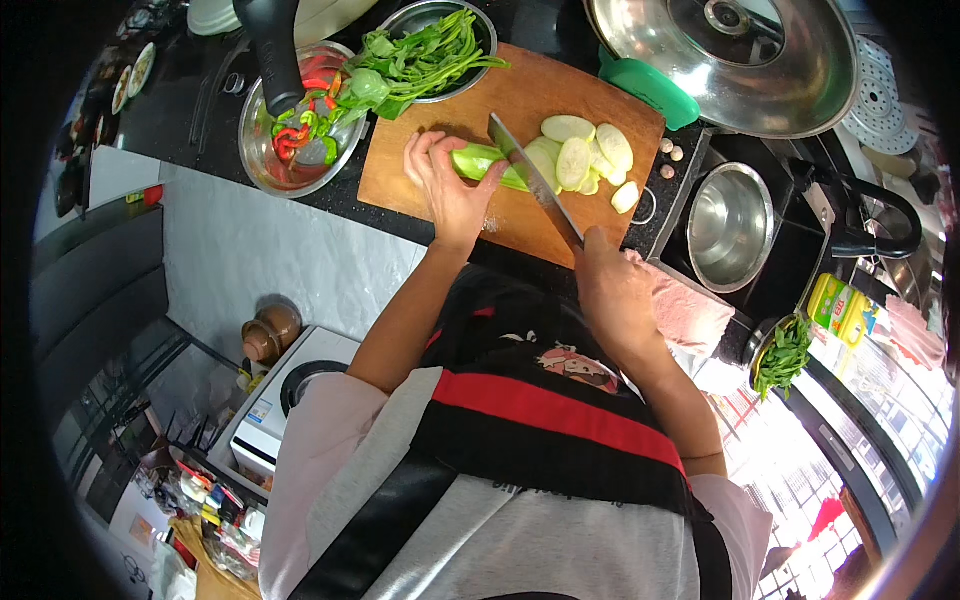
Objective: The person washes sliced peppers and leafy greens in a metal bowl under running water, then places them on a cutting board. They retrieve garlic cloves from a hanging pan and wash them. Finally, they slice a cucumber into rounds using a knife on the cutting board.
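A wooden cutting board [420, 180] lies before me on the dark counter. My left hand [454, 184] holds a pale green zucchini-like vegetable [476, 161] on it, fingers over its left end and thumb near the blade. The handle of a kitchen knife [544, 191] is in my right hand [615, 289]; the blade stands on edge at the vegetable's cut end, beside my left thumb. Pale oval slices [574, 163] lie overlapping to the right of the blade, and one slice [625, 197] lies apart near the board's right edge.
A steel bowl of cut peppers [259, 161] stands left, near leafy greens [427, 60] over another bowl [491, 37]. A large steel lid [832, 90] and green-handled tool [652, 86] are at the upper right. An empty steel bowl [731, 225] sits in the sink area, near a pink cloth [686, 304].
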The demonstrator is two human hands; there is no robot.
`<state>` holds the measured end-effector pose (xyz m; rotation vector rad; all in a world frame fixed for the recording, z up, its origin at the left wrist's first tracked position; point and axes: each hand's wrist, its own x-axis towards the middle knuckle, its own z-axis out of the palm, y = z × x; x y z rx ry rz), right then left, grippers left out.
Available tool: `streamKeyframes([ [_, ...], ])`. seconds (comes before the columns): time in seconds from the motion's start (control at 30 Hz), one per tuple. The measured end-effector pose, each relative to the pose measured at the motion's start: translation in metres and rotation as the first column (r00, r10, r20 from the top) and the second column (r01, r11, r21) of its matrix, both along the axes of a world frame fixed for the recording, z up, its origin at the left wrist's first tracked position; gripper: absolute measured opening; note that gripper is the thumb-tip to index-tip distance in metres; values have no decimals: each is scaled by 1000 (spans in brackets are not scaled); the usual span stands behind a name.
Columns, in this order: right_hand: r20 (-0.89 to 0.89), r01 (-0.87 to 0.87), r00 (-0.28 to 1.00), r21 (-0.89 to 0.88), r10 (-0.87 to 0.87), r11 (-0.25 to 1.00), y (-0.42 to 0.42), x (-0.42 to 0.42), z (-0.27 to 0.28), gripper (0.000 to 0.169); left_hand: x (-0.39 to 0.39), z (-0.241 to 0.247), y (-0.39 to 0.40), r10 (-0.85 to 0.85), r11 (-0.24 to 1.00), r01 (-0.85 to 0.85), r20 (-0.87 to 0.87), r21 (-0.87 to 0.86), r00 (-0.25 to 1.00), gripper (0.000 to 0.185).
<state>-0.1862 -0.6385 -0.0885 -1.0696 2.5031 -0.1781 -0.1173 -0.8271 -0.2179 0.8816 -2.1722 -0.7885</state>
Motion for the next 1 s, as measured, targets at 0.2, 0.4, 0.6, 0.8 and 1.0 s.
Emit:
streamKeyframes([
  [0.2, 94, 107, 991, -79, -99, 991, -21, -6, -53, 19, -2, -6, -4, -33, 999, 33, -19, -7, 999, 57],
  [0.4, 129, 87, 989, -91, -75, 992, -15, -10, -12, 18, -2, -5, -8, -17, 1000, 17, -14, 2, 1000, 54],
  [0.6, 88, 28, 996, 32, -31, 999, -17, 2, -16, 10, -4, -7, -7, -10, 1000, 10, -23, -12, 1000, 55],
  [0.8, 112, 52, 992, 7, -53, 999, -26, -6, -46, 8, -6, -8, -7, -11, 1000, 10, -33, -15, 999, 54],
  [1.0, 153, 15, 988, -36, -9, 999, -17, -11, 4, 9, -3, -8, -7, -12, 1000, 11, -59, -14, 998, 50],
])
